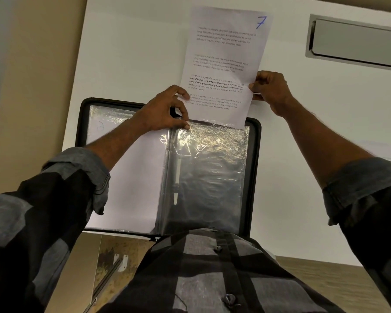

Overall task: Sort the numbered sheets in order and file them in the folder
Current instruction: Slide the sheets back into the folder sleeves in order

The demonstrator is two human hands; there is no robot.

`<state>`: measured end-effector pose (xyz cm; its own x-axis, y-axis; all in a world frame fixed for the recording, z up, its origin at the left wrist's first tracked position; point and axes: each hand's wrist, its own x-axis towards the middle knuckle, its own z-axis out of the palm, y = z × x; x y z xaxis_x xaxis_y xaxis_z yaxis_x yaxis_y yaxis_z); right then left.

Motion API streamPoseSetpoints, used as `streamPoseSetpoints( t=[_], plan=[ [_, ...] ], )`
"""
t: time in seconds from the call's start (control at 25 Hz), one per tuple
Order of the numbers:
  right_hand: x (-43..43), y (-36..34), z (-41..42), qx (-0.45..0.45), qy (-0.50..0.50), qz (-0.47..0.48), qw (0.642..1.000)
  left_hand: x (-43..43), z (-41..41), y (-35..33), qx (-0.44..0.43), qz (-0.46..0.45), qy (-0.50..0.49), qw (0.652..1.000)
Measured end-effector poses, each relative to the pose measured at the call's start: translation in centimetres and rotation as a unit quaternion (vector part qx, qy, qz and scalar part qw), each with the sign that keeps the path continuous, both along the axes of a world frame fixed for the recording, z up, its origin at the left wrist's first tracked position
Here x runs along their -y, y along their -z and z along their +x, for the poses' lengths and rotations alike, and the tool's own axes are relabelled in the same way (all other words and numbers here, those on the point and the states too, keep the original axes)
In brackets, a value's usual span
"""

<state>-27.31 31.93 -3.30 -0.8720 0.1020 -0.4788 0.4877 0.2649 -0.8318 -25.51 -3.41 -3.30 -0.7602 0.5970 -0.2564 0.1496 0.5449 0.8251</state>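
Note:
A black display folder [255, 154] lies open on the white desk, close to me. Its left page [133, 177] holds a white sheet in a clear sleeve. The right-hand clear sleeve [210, 172] looks dark, and only its top end has paper in it. The printed sheet numbered 7 [226, 55] stands above that sleeve with its lower edge tucked into the top opening. My left hand [165, 109] pinches the sleeve's top edge at the sheet's lower left corner. My right hand [269, 89] pinches the sheet's right edge.
The white desk [131, 53] has a grey metal cable tray [357, 39] recessed at the back right. Another sheet [388, 152] lies faintly at the right edge. Brown floor shows left of the desk and below its near edge.

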Motion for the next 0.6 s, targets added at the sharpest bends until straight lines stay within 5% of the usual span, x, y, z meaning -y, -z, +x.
streamPoseSetpoints(
  t=[0.32, 0.6],
  plan=[
    [0.7, 0.1, 0.2, -0.012, -0.027, -0.016, 0.999, -0.5, -0.9, -0.5, -0.069, -0.082, 0.083, 0.991],
    [1.0, -0.4, 0.0, -0.002, -0.062, -0.052, 0.997, -1.0, -1.7, -1.5, -0.187, -0.248, 0.2, 0.929]
  ],
)
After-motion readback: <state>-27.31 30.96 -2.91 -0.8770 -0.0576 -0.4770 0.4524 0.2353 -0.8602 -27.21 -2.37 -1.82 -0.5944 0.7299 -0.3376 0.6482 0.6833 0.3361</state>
